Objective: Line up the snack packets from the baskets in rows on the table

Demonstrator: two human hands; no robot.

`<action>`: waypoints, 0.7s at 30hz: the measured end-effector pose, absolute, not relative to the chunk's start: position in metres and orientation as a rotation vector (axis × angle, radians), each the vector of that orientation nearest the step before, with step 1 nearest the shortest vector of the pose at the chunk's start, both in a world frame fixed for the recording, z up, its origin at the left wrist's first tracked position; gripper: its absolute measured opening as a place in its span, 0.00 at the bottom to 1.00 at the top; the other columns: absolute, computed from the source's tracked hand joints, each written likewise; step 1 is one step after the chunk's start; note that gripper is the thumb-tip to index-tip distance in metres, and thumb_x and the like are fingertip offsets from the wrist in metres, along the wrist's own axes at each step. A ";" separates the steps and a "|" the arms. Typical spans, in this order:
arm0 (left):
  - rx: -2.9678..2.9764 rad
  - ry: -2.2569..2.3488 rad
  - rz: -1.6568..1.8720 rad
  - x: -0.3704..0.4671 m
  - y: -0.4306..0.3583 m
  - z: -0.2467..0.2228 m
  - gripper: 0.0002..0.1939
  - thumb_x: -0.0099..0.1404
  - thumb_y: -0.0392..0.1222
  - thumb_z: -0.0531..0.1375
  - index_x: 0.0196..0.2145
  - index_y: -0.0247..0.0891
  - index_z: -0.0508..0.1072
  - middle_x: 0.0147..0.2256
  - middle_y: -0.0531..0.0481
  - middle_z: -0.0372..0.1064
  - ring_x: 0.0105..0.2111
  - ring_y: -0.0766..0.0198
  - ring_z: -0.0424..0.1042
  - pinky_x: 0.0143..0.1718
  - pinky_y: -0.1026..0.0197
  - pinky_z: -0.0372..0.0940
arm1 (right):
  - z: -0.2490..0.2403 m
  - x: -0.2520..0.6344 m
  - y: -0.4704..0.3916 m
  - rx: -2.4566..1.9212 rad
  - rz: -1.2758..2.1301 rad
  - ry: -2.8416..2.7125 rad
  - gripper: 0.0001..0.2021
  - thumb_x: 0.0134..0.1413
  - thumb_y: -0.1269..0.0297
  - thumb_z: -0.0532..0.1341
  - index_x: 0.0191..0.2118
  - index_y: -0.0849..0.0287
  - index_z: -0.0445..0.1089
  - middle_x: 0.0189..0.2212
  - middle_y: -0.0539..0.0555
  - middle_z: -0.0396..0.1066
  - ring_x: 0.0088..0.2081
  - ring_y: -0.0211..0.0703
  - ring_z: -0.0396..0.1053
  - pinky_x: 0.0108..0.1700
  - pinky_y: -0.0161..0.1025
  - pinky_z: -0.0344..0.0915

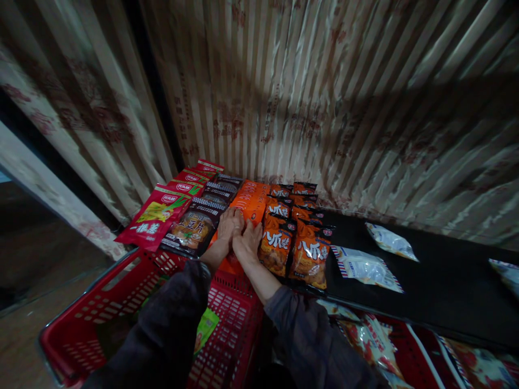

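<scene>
My left hand (pixel 229 228) and my right hand (pixel 248 244) rest side by side on a row of overlapping orange snack bags (pixel 249 201). The fingers of both lie stretched over the front bag and press on it, with neither hand wrapped round anything. Part of that bag is hidden beneath them. Left of my hands lies a row of dark brown snack bags (pixel 194 226), and beyond it are red snack bags (pixel 156 216). On the right, touching the orange row, are two rows of orange-and-black snack bags (pixel 310 254).
A red plastic basket (pixel 77 319) stands below the front edge, with a green packet (pixel 206 327) inside. White packets (pixel 367 267) lie scattered on the black shelf (pixel 438 292). Further packets (pixel 377 343) sit underneath. A pleated curtain (pixel 284 97) hangs behind, beside a dark post (pixel 156 81).
</scene>
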State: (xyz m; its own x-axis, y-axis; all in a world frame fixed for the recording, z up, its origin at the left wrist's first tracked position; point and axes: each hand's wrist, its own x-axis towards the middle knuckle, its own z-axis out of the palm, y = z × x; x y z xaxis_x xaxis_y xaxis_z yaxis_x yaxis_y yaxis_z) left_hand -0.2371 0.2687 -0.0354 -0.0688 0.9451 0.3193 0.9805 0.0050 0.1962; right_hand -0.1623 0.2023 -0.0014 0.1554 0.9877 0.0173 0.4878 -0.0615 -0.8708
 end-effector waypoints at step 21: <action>-2.115 -2.105 -0.557 -0.240 0.266 -0.035 0.21 0.68 0.35 0.48 0.57 0.30 0.63 0.59 0.35 0.62 0.60 0.55 0.60 0.60 0.53 0.55 | 0.015 -0.160 0.216 -1.713 0.779 -1.320 0.25 0.57 0.63 0.55 0.59 0.67 0.63 0.61 0.69 0.57 0.63 0.59 0.54 0.62 0.51 0.50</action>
